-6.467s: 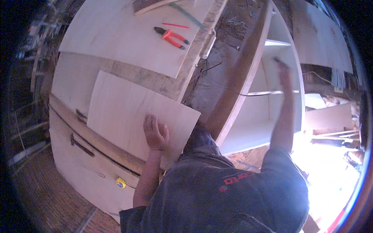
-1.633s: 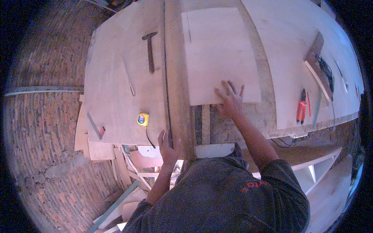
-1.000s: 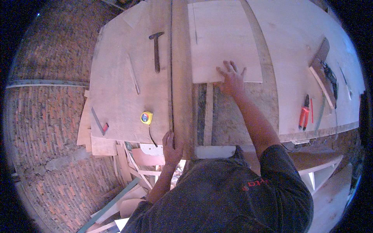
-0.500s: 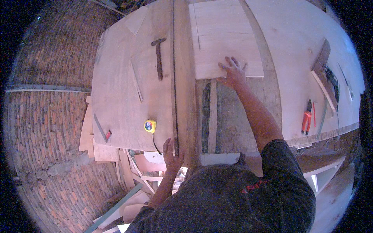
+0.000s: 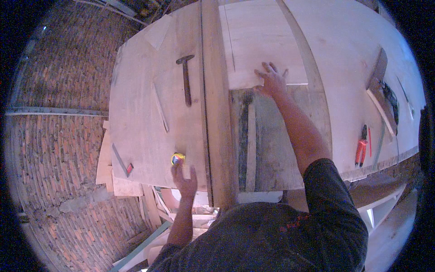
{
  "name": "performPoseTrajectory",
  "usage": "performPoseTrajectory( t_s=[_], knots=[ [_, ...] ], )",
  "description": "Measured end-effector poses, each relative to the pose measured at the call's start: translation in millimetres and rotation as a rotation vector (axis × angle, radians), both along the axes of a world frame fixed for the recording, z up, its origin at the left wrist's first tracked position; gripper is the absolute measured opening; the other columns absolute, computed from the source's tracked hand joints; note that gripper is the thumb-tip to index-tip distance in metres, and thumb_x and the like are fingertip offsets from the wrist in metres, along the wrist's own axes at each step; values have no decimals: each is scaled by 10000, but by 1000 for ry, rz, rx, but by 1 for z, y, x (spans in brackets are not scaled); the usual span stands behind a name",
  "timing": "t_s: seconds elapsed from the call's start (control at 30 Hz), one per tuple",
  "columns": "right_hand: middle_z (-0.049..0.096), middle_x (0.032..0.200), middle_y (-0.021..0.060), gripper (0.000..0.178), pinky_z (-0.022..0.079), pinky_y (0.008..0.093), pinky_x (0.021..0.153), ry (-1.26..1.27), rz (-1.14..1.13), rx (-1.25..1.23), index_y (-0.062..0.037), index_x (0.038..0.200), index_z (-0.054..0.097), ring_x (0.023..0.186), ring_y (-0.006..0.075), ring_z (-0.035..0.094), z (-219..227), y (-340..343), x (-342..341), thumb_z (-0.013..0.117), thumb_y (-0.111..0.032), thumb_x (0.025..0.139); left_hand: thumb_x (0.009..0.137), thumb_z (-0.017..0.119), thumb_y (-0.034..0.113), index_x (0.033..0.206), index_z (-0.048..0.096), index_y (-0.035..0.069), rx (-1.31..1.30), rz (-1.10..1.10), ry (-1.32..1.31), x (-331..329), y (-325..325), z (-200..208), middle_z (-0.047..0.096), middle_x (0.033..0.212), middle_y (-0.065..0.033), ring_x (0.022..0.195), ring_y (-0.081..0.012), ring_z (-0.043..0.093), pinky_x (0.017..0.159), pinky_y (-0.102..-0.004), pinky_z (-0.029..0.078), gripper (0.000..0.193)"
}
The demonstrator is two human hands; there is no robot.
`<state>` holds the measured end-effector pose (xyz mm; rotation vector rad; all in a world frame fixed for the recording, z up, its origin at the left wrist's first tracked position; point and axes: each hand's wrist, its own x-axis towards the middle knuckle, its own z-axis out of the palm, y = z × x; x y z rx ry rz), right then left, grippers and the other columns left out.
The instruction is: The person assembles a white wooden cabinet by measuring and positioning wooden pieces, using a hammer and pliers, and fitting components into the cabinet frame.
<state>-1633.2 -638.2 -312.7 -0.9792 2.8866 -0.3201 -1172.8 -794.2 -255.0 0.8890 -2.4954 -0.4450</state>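
Upper centre: board (image 5: 263,41) overlaid near its edge by right hand (image 5: 273,83), grip spread, presumably for steadying. Lower left-centre: tape (image 5: 176,158) overlapped by left hand (image 5: 185,183), grip parted.

No legible text here, tbh
Red lettering (image 5: 294,222) on the dark shirt (image 5: 272,247) is just a blur, label (image 5: 175,159) on the yellow tape measure (image 5: 181,156) is too tiny.

L grip (image 5: 185,182) prob. touching tape meas. (image 5: 176,158), R grip (image 5: 274,84) on board (image 5: 260,41).
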Motion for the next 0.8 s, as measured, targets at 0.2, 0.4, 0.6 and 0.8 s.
performPoseTrajectory(
  t_s=[0.2,0.4,0.6,0.8],
  knots=[
    [335,1588,33,706,142,787,1093,94,35,-43,-337,1410,534,1486,297,259,-18,-6,-8,735,-562,772,901,649,105,1103,664,-45,-258,33,191,-102,-121,37,652,1078,-212,1033,-363,612,905,-433,494,251],
    [314,1602,66,746,99,745,1129,202,4,-160,-316,1471,465,1502,326,218,-37,0,2,672,-597,812,919,603,73,1125,675,-25,-326,-167,295,-307,-221,62,667,1121,-209,1086,-365,607,985,-435,463,240],
    [301,1611,70,760,88,721,1144,194,-30,-132,-312,1470,468,1498,332,228,-46,3,-4,672,-607,800,944,550,197,1174,660,19,-299,-515,42,-495,-240,0,646,1237,-189,1166,-383,578,1046,-470,428,311],
    [324,1602,64,745,92,681,1167,175,-68,-138,-301,1455,488,1500,326,223,-46,9,-5,687,-582,794,945,545,204,1198,649,28,-75,-721,139,-611,-220,-86,609,1307,-200,1237,-395,541,1090,-464,405,325]
  ],
)
